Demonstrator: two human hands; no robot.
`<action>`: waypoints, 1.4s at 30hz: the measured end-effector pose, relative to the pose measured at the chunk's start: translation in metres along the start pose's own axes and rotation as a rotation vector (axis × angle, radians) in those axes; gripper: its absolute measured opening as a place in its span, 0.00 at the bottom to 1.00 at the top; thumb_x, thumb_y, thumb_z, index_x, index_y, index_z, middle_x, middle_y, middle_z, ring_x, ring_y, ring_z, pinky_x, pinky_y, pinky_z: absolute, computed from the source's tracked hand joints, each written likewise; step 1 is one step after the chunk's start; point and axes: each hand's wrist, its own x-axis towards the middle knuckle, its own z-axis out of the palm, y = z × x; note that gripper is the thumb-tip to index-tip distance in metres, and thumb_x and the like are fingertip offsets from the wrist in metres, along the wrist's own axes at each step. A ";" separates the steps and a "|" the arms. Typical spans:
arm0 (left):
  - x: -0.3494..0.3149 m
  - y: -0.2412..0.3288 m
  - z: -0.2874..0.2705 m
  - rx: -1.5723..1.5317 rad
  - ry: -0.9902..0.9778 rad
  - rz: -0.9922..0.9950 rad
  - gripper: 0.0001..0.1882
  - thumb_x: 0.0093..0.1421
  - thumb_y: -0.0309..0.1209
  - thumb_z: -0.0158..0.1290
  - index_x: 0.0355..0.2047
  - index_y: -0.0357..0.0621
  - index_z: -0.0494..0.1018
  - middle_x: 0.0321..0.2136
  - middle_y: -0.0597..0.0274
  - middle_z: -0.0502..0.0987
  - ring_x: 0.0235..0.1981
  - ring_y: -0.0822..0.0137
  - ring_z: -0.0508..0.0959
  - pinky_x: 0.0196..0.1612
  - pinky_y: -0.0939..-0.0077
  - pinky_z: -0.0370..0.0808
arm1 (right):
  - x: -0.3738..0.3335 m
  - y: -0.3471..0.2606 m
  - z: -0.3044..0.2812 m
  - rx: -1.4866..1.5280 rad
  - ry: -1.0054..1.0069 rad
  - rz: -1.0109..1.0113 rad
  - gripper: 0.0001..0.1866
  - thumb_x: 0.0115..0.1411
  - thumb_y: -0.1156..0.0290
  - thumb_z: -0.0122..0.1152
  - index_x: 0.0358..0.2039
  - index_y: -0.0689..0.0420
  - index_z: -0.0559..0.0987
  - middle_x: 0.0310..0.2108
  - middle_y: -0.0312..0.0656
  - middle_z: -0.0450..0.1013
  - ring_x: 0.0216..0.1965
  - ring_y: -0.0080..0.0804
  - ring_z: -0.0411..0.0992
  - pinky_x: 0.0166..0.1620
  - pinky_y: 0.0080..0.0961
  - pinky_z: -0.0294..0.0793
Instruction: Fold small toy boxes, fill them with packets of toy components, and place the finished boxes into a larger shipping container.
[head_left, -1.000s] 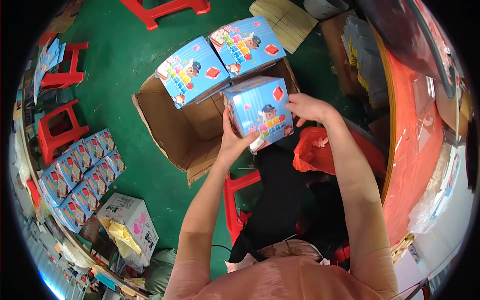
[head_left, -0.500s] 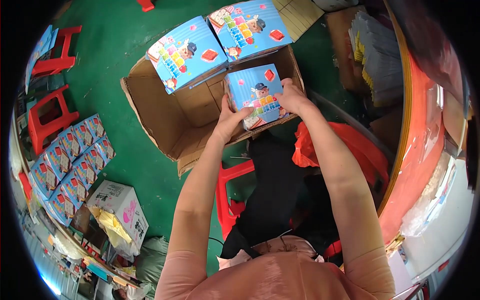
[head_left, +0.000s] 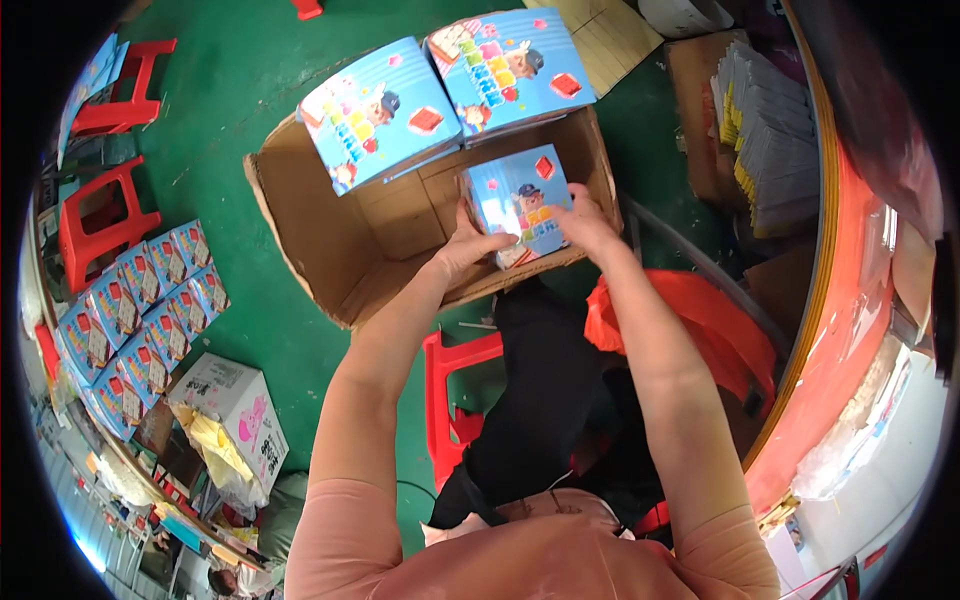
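Between my two hands is a blue printed box (head_left: 522,200), lowered into the right side of an open brown carton (head_left: 350,285). My left hand (head_left: 470,245) grips its left side, thumb over the top near the lower corner. On the opposite side my right hand (head_left: 585,222) is closed on the box's edge, its fingertips partly hidden. Two stacks of the same kind, a left blue stack (head_left: 385,115) and a right blue stack (head_left: 510,70), fill the carton's far part and rise above its rim. Whether the held box touches the carton's bottom is hidden.
Red stools (head_left: 100,220) and rows of blue boxes (head_left: 150,310) stand at the left, near a white carton (head_left: 235,400). Another red stool (head_left: 440,400) is by my legs. A red plastic bag (head_left: 690,320) hangs at right beside an orange-topped table (head_left: 850,270). Grey sheets (head_left: 770,130) are stacked beyond.
The blue box has gone lower into the carton, with both hands still on it. The whole view has shifted slightly.
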 end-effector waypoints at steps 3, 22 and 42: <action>0.025 -0.006 -0.007 0.037 -0.013 0.006 0.79 0.41 0.38 0.77 0.75 0.50 0.22 0.69 0.49 0.61 0.70 0.52 0.63 0.65 0.47 0.69 | 0.015 0.010 0.013 -0.047 0.041 0.093 0.37 0.63 0.60 0.62 0.68 0.57 0.61 0.65 0.57 0.68 0.67 0.54 0.66 0.67 0.41 0.65; 0.134 -0.021 0.000 -0.219 -0.142 -0.060 0.58 0.51 0.25 0.68 0.74 0.65 0.44 0.64 0.59 0.68 0.61 0.49 0.73 0.50 0.39 0.80 | 0.106 0.049 0.038 0.211 0.180 0.127 0.35 0.62 0.73 0.58 0.69 0.63 0.60 0.60 0.55 0.71 0.61 0.41 0.70 0.61 0.33 0.70; 0.179 -0.048 0.040 -0.241 0.318 0.168 0.66 0.51 0.23 0.72 0.76 0.39 0.32 0.64 0.47 0.69 0.60 0.56 0.75 0.58 0.61 0.77 | 0.078 0.014 0.030 -0.493 -0.050 0.126 0.34 0.64 0.64 0.55 0.70 0.52 0.63 0.73 0.51 0.54 0.73 0.55 0.52 0.71 0.48 0.60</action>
